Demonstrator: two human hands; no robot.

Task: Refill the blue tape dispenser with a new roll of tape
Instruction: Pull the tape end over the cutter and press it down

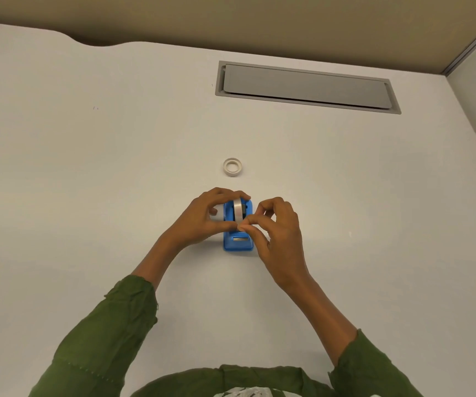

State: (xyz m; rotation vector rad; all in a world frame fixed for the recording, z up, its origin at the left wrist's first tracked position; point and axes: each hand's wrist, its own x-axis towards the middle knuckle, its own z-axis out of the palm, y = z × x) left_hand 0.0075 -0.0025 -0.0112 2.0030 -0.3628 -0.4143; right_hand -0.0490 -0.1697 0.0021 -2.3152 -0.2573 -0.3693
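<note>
Two tape rolls (238, 210) (232, 167), one dispenser (238, 243), two hands (202, 217) (278, 233)

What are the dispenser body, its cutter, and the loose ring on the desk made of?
Blue tape dispenser: looks like moulded plastic, smooth with a slight sheen and rounded edges. Cutter: a small grey, shiny strip, probably metal, though too small to be sure. Loose ring: off-white, matte rim, likely a card or plastic tape core; any tape left on it can't be told.

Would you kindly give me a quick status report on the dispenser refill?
Left hand steadying blue dispenser. Right hand pinching tape end off the seated roll. Spare ring lies apart behind. Nothing blocking.
</note>
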